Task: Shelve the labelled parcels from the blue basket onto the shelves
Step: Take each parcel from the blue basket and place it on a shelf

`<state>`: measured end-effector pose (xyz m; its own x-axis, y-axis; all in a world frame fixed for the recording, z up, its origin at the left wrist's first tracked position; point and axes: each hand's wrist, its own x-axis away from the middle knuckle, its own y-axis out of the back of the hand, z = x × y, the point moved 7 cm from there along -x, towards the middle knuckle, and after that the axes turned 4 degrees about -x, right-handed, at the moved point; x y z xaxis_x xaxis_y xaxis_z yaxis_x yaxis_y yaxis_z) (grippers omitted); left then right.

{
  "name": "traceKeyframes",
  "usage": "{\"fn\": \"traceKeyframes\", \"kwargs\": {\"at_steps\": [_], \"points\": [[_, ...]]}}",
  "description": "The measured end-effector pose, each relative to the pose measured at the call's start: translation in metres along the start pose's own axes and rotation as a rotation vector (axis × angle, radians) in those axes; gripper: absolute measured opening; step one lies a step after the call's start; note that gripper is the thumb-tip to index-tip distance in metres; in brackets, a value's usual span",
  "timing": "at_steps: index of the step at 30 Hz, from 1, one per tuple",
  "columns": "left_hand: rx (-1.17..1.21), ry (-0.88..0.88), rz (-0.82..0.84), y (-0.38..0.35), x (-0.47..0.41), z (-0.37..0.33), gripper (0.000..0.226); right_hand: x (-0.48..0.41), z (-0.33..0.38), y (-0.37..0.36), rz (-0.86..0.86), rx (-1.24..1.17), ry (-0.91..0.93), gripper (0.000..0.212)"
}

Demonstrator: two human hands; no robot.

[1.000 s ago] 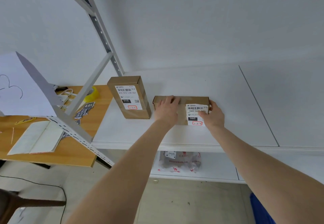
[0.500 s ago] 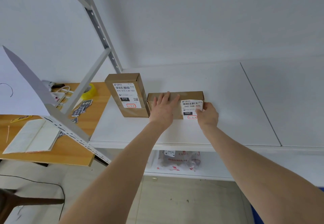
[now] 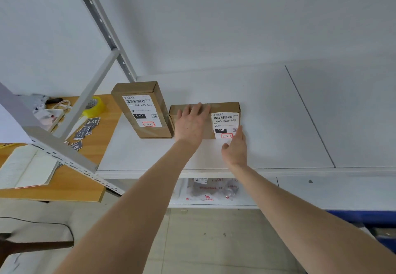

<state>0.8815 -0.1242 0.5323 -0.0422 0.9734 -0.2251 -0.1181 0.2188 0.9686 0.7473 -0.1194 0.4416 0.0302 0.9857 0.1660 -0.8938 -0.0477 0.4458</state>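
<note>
White shelf (image 3: 267, 123) against a pale wall carries both cartons. I see the left hand (image 3: 191, 123) laid flat, fingers straight and spread, on the front of the low brown parcel marked 060 (image 3: 225, 107). The right hand (image 3: 234, 149) is relaxed too, fingertips touching the parcel's lower right corner by its white label, gripping nothing. This parcel stands just beside the taller parcel marked 010 (image 3: 141, 110) on its left. Rightward, open board runs past a seam; the front edge lies under both wrists.
</note>
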Motion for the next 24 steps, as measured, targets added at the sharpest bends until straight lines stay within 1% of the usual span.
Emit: {"fn": "traceKeyframes", "kwargs": {"at_steps": [3, 9, 16, 24], "points": [[-0.024, -0.023, 0.01, -0.001, -0.003, 0.002, 0.064, -0.004, 0.002, -0.003, 0.003, -0.048, 0.006, 0.072], [-0.051, -0.021, 0.055, -0.007, -0.011, 0.003, 0.071, -0.021, 0.005, -0.007, 0.018, -0.054, 0.004, 0.071], [-0.059, -0.023, 0.087, -0.01, -0.027, 0.007, 0.071, -0.037, 0.008, -0.012, 0.034, -0.035, -0.013, 0.075], [-0.054, -0.025, 0.125, -0.013, -0.04, 0.009, 0.077, -0.049, 0.013, -0.015, 0.057, -0.011, -0.028, 0.077]]}}
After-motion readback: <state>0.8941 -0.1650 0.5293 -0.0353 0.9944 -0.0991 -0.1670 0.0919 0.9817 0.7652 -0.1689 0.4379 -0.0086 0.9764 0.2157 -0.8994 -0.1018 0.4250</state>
